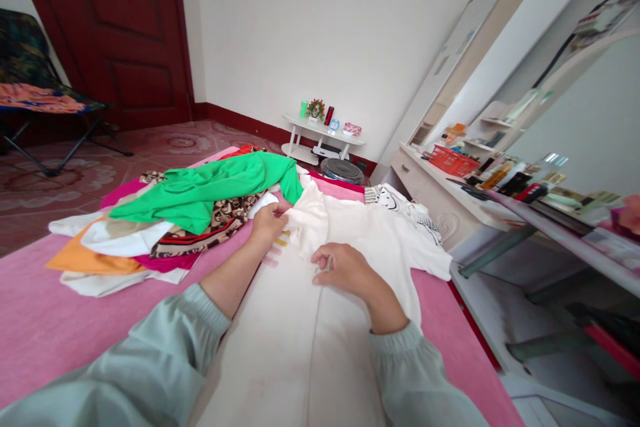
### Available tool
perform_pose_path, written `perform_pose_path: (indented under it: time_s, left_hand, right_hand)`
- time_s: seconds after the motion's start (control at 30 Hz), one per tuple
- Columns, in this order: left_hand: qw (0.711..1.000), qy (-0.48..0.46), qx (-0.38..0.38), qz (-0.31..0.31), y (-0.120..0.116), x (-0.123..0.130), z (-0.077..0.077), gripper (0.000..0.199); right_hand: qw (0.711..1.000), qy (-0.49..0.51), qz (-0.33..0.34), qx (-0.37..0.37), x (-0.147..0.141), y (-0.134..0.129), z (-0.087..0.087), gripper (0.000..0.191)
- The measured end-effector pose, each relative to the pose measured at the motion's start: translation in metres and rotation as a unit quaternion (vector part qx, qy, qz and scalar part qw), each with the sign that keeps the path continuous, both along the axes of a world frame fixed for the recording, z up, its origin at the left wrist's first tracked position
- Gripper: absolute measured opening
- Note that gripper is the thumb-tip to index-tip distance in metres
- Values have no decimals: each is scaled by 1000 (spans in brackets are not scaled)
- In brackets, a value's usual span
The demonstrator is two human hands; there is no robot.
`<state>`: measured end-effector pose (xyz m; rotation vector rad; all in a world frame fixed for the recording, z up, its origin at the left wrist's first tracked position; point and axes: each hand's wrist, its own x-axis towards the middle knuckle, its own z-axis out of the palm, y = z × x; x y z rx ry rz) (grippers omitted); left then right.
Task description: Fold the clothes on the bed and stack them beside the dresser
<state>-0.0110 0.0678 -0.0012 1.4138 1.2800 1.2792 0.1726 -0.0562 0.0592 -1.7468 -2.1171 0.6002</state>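
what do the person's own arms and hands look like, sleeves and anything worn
Both arms wear loose, pale grey-green long sleeves, the left sleeve and the right sleeve, each softly wrinkled and gathered into a ribbed, elastic-looking cuff above the wrist. The left hand and right hand are bare, with no gloves. No rings or watch can be made out.

I can read no lettering, brands or numbers from here: the yellow and pink print on the long white cotton garment (363,230), the small pink-and-white patterned box (352,129) and the crowded dark and amber bottles (495,177) all look too small or blurred.
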Motion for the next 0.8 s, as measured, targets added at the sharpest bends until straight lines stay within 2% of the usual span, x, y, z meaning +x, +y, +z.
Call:
perform_pose_path:
  time_s: [0.1,0.23,0.3,0.37,0.47,0.53,0.6,0.67,0.73,0.8]
  left_hand:
    - [999,35,1,3,0,-1,3,27]
    - [997,79,-10,-3,2,-5,11,32]
    - [994,103,-18,-33,3,-10,17,33]
    - [986,139,-28,-88,1,-17,24,28]
    - [959,223,-35,-169,-4,-25,35,18]
    - [936,313,-4,-159,-9,-23,42,14]
    - [915,382,56,-114,-14,-15,45,13]
    - [902,400,129,-100,-20,-2,41,23]
    - [882,403,192,-150,-26,11,31,34]
    - [847,436,220,-212,-31,21,17,45]
  right_hand:
    - [999,-39,9,25,-4,0,-2,17]
    - [999,-43,1,8,10,0,3,22]
    - [999,-44,-8,-7,22,-2,10,23]
    - [998,-54,-13,-35,32,-4,17,23]
    - [994,-75,-15,-78,37,-7,25,24]
    - [994,-85,-34,-58,35,-6,26,24]
    - [995,-80,-65,3,28,-3,20,25]
    - [992,-53,-83,74,19,3,7,26]
    - [990,-26,-74,116,12,8,-9,26]
    - [990,-14,-65,124,6,11,-25,24]
